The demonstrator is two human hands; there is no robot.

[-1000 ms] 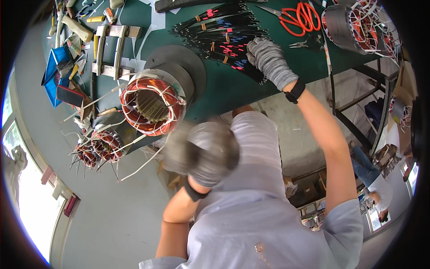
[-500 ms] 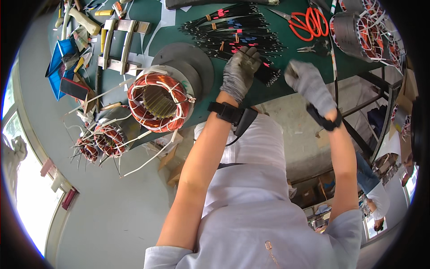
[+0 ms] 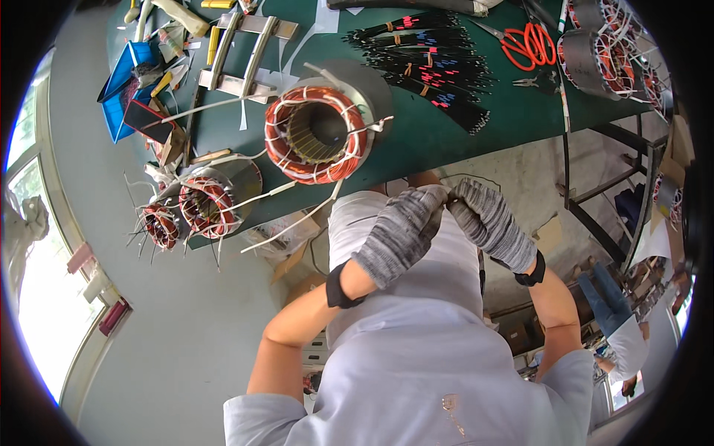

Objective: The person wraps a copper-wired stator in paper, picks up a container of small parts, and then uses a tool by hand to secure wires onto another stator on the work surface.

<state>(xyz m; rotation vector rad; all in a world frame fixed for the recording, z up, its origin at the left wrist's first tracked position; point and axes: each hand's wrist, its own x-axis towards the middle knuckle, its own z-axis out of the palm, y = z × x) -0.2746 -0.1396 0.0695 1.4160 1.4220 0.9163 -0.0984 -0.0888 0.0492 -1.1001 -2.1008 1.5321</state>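
Half a second ago both gloved hands were raised over the bundles of black wires on the counter; now they have drawn back off its near edge and meet in front of the person's chest. The left hand [image 3: 401, 234], in a grey knitted glove, has its fingers curled and its fingertips pressed against those of the right hand [image 3: 487, 223], also gloved in grey. The two touch at about the middle of the view, just below the counter [image 3: 446, 141] edge. Whether anything is pinched between them cannot be told (the gloves hide it), so I cannot say what either hand is closed on.

Nearest to the hands, on the green counter, stands a large stator [image 3: 320, 134] with copper-coloured windings tied in white lacing, its bore facing up and white leads trailing off toward the edge. To its left lie two smaller stators [image 3: 204, 204], one at the counter's corner, bristling with loose wire ends. Beyond the large stator, the black wires [image 3: 435, 70] with red and blue markings lie fanned in bundles. Orange-handled scissors [image 3: 529, 44] rest farther back, near another wound stator [image 3: 599, 52] at the far right.
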